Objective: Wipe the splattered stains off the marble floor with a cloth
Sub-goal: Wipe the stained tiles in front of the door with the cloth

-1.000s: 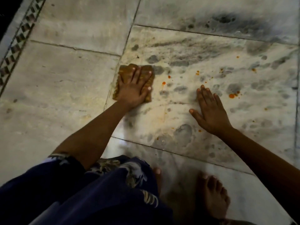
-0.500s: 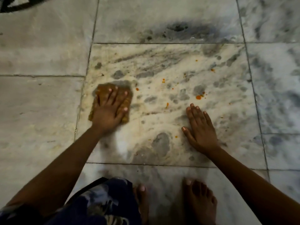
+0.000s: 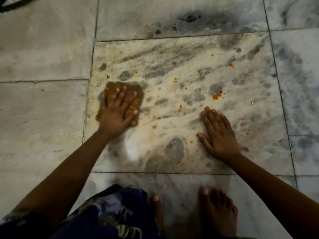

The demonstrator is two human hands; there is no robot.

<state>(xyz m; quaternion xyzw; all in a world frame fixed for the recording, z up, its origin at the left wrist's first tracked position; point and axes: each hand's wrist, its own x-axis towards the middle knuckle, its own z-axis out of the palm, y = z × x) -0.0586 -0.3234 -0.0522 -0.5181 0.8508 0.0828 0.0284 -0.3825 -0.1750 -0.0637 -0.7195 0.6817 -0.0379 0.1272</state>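
A brown folded cloth (image 3: 136, 94) lies on the left part of a mottled marble floor tile (image 3: 172, 57). My left hand (image 3: 117, 111) presses flat on the cloth with straight, spread fingers. My right hand (image 3: 218, 133) rests flat on the bare tile to the right, fingers straight. Orange stains dot the tile between and beyond the hands: a larger blot (image 3: 216, 96), a streak (image 3: 180, 107), small drops (image 3: 175, 79), a spot (image 3: 231, 65) and one drop (image 3: 191, 142) beside my right thumb.
My bare feet (image 3: 219, 209) stand on the near tile below the hands, next to dark patterned clothing (image 3: 107, 213). Grout lines (image 3: 94, 54) frame the tile. A dark curved edge (image 3: 12, 5) shows at the top left corner.
The view has swung right and settled over the stained tile. My left hand with the cloth has shifted slightly right across the tile. My right hand stays planted on the floor.
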